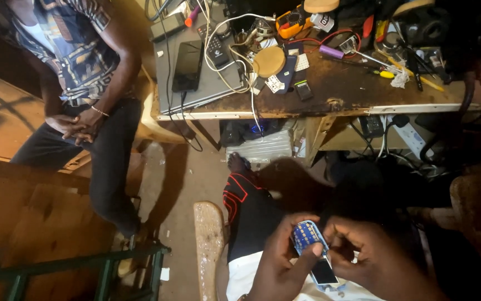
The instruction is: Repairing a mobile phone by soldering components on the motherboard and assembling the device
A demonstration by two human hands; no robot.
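Two hands on one small phone (314, 253) in my lap: left hand (276, 267) gripping it, right hand (371, 259) pinching its edge. One laptop (196, 67) at workbench (363, 92) left end.

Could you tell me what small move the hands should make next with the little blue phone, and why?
Probably lift the blue keypad part gently away with the right hand, while the left hand keeps the phone steady. The keypad end already sits raised between the fingertips of both hands, the screen end rests lower against the left thumb, and the phone is held over the lap, so a slow pull seems safest.
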